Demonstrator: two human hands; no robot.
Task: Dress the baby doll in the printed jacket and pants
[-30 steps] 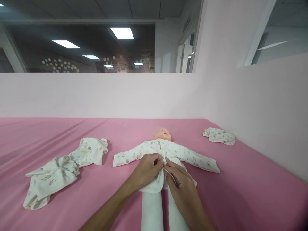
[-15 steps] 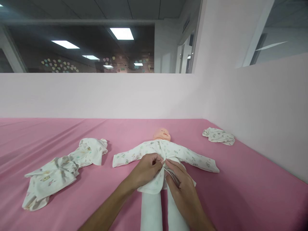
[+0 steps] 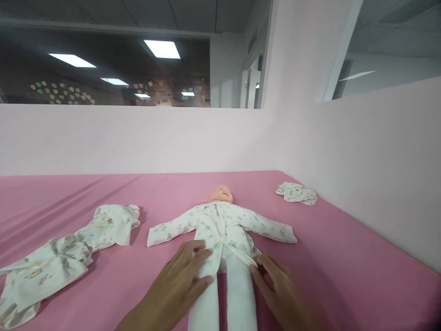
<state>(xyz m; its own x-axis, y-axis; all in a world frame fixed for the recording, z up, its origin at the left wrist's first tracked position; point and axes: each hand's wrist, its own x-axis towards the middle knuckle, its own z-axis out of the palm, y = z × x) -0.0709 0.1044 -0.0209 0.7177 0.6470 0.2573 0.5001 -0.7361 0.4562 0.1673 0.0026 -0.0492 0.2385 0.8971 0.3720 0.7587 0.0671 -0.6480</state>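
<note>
Item, far L: white printed garment (image 3: 44, 266), crumpled on the pink sheet (image 3: 113, 294), part cut off at frame edge; a further white printed bundle (image 3: 113, 224) adjoins it (one pc. or two, I can't tell from my end); both well apart from the doll.

Item, L of ctr.: left hand (image 3: 179, 278), palm down over the lower front of the jacket, on the doll's L side as I view it; fingers parted & loosely bent, grasping nothing that I can see; whether the tips touch cloth or sit just above, I can't tell.

Item, ctr.: doll (image 3: 221, 194), on its back on the sheet, head twd. the wall (image 3: 138, 140), legs twd. me; wears white jacket (image 3: 206, 220) w/ small green & grey print, both sleeves spread wide; small round fastener (image 3: 224, 239) mid-front; below it the front edges part in an inverted V; white trousers (image 3: 241, 294) beneath.

Item, R of ctr.: right hand (image 3: 275, 278), thumb & forefinger pinching the lower edge of the jacket's R flap, other fingers curled.

Item, far R: small printed cloth (image 3: 296, 193), bunched on the sheet near the side wall (image 3: 379, 184).
</note>
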